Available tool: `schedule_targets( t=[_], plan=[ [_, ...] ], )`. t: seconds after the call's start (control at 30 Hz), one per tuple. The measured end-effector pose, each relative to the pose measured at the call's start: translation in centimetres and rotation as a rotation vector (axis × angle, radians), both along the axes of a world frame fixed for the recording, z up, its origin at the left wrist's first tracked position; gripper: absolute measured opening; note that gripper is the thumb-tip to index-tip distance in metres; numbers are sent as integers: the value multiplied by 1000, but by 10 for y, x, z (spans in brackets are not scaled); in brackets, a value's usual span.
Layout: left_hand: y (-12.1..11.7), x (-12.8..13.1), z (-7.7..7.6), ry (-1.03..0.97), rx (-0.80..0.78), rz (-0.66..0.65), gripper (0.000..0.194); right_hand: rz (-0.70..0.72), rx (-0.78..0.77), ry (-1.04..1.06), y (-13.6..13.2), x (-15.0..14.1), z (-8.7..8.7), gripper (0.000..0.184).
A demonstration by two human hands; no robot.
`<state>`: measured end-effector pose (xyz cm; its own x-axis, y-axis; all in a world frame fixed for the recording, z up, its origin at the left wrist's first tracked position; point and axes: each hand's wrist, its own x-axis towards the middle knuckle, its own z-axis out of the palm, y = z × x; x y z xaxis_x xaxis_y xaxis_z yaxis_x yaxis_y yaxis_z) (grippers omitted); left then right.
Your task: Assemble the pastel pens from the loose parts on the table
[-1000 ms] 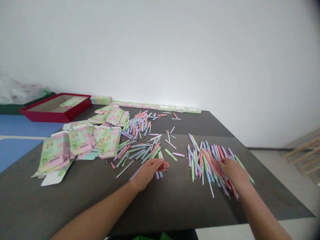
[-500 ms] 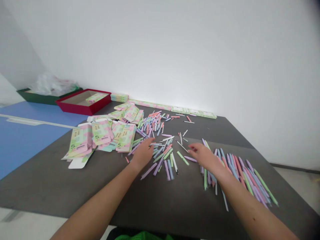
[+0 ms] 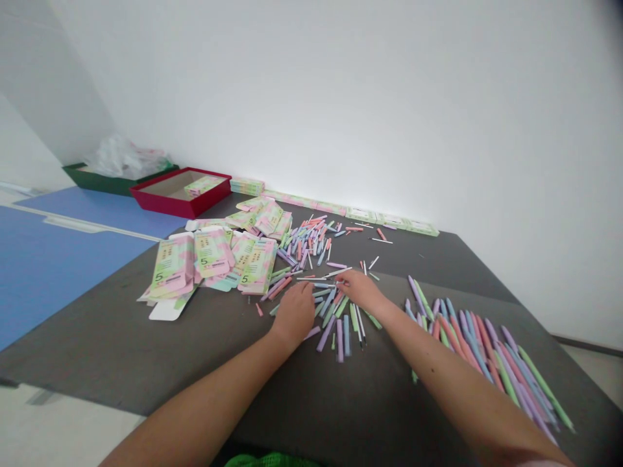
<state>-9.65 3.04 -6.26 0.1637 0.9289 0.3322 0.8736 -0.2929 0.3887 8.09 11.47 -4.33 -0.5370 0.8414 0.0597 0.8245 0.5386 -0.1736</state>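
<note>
My left hand (image 3: 294, 311) rests at the near left side of a loose heap of pastel pen barrels (image 3: 328, 311). Its fingers are curled down, and whatever they close on is hidden behind the hand. Across the heap, my right hand (image 3: 360, 290) reaches in from the right with bent fingertips among the pens. A thin white pen refill (image 3: 338, 272) lies right by those fingertips; what they pinch is too small to make out. Another pile of short pastel pen parts (image 3: 311, 237) lies just beyond. To the right, pens in several colours (image 3: 487, 344) form a slanted row.
Flattened printed cartons (image 3: 214, 253) are heaped on the left of the dark table (image 3: 195, 363). Behind them stand a red tray (image 3: 165, 206) and a green tray (image 3: 104, 185) with plastic bags. Small packed boxes (image 3: 360, 214) line the wall.
My right hand has moved left, from beside the heap into it. My left hand has dropped slightly nearer and its fingers have curled. The view has shifted a little left.
</note>
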Motion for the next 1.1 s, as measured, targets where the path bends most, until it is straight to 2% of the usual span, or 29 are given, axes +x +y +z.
schedule_targets(
  t=[0.17, 0.37, 0.43, 0.53, 0.73, 0.9, 1.0, 1.1],
  plan=[
    [11, -22, 18, -82, 69, 159, 26, 86, 11, -163, 8, -18, 3, 22],
    [20, -37, 19, -110, 134, 223, 25, 143, 48, -319, 14, -34, 5, 19],
    [23, -38, 17, -119, 141, 196, 25, 142, 77, -343, 12, -35, 7, 18],
    [24, -37, 16, -123, 146, 75, 26, 140, 135, -357, 8, -33, 12, 17],
    [20, -23, 9, -98, 101, -140, 30, 213, 246, -339, -3, -28, 40, 13],
    [21, -18, 2, -168, 57, -149, 26, 351, 317, -316, -12, -27, 60, 12],
    [22, -17, 3, -245, 37, -169, 23, 450, 352, -299, -13, -29, 67, 10],
    [22, -15, 7, -334, -13, -171, 21, 489, 372, -283, -14, -30, 74, 9]
  ],
)
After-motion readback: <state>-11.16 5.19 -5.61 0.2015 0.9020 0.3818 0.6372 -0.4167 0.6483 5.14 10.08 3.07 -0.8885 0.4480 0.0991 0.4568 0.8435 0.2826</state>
